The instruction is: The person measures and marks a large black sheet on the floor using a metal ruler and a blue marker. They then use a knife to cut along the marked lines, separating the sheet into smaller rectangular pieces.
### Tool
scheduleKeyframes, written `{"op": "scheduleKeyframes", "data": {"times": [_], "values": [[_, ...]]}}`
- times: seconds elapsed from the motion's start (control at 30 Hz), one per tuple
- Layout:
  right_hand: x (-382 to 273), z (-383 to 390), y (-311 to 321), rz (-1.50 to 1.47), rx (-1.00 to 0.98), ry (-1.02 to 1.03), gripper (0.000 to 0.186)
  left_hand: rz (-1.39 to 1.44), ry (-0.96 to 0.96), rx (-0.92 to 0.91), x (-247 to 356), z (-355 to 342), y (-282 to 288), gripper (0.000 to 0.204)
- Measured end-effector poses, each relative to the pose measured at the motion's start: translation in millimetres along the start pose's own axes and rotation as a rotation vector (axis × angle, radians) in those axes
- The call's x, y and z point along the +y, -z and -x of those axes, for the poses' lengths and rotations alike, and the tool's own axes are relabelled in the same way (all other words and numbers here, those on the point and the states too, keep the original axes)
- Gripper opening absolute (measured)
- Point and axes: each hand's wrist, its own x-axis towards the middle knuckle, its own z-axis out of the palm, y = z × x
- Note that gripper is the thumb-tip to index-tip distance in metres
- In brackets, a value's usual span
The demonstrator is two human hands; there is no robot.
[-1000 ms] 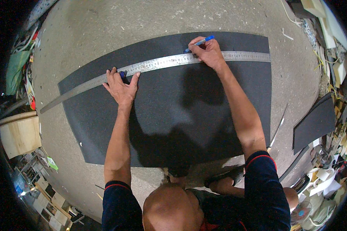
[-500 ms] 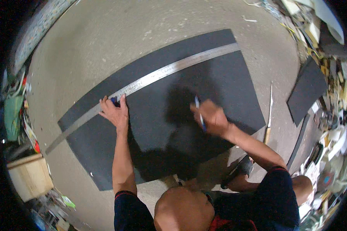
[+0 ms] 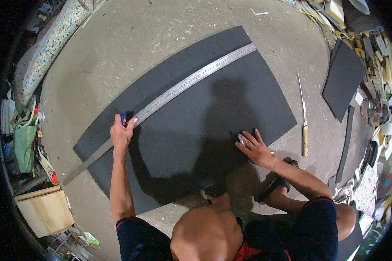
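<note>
Pressing the metal ruler [image 3: 196, 78] flat across the black sheet [image 3: 172, 143] is advised — it is touched by the left hand [image 3: 121, 133], whose fingers' grip cannot be told; a pen [image 3: 241, 139] is clamped in the fingers of the right hand [image 3: 258, 152].

Two hands can be counted, one left hand [image 3: 123, 132] and one right hand [image 3: 258, 150], with two dark sleeves [image 3: 143, 239]. One large dark sheet [image 3: 174, 148] is laid on the floor, and one metal ruler [image 3: 196, 77] is placed across it. One pen [image 3: 241, 139] is seen at the right, and one small blue object [image 3: 123, 117] at the left, its kind not made out. To the right, one wooden-handled blade [image 3: 305, 135] and one narrow dark strip [image 3: 345, 145] are counted. At the left, one wooden box [image 3: 45, 213], one green bag [image 3: 25, 148] and one speckled roll [image 3: 59, 48] are found. The scraps heaped at the right cannot be numbered.
</note>
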Motion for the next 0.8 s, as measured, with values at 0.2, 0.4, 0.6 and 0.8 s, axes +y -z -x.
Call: {"op": "scheduleKeyframes", "data": {"times": [0.2, 0.4, 0.6, 0.8], "values": [[-14.8, -55.9, -11.8, -0.055, 0.261, -0.029, 0.059, 0.086, 0.064, -0.093, 27.1, 56.4, 80.9, 0.051], [-16.9, -123.0, -5.6, -0.036, 0.361, 0.089, 0.062, 0.196, 0.223, -0.165, -17.8, 110.7, 69.8, 0.054], [-3.0, -44.9, 1.5, -0.072, 0.255, 0.039, 0.06, 0.179, 0.287, -0.23, -74.8, 136.8, 24.0, 0.056], [52.2, -38.9, 16.5, -0.222, 0.538, -0.424, 0.055, 0.125, 0.153, -0.312, -73.0, 141.7, 30.5, 0.056]]}}
